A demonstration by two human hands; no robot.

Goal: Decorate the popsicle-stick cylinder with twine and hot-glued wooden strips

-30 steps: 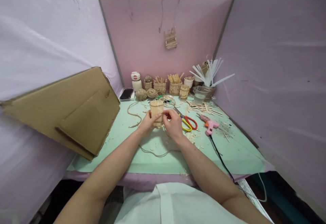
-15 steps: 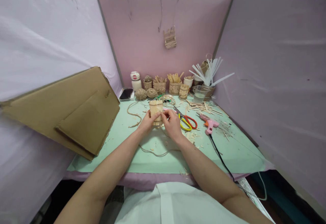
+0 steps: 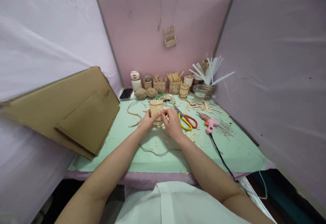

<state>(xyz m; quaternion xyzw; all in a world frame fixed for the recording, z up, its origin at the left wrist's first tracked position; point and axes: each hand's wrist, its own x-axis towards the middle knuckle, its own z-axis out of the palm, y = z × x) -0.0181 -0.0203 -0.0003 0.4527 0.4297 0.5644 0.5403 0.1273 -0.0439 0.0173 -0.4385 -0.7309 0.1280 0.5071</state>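
Near the middle of the table is a small cup made of pale wooden sticks (image 3: 156, 106), banded with twine near its top and base. My left hand (image 3: 147, 121) is closed around its left side, thumb across the front. My right hand (image 3: 171, 121) pinches its thumb and fingers together against the cup's right front; whatever lies between those fingertips is hidden. A loose strand of twine (image 3: 159, 154) curves over the table below the cup. Just right of my right hand lie scissors with red and yellow handles (image 3: 187, 121).
A pink glue gun (image 3: 211, 125) with a black cord lies at right. Cardboard (image 3: 84, 115) leans at left. Along the back stand balls of twine (image 3: 141, 94), stick-filled baskets (image 3: 175, 87) and a clear cup (image 3: 200, 94) beside white glue sticks (image 3: 210, 71). Wood scraps (image 3: 205, 107) litter the table.
Both hands and the cup stay almost in place. The view has shifted very slightly.
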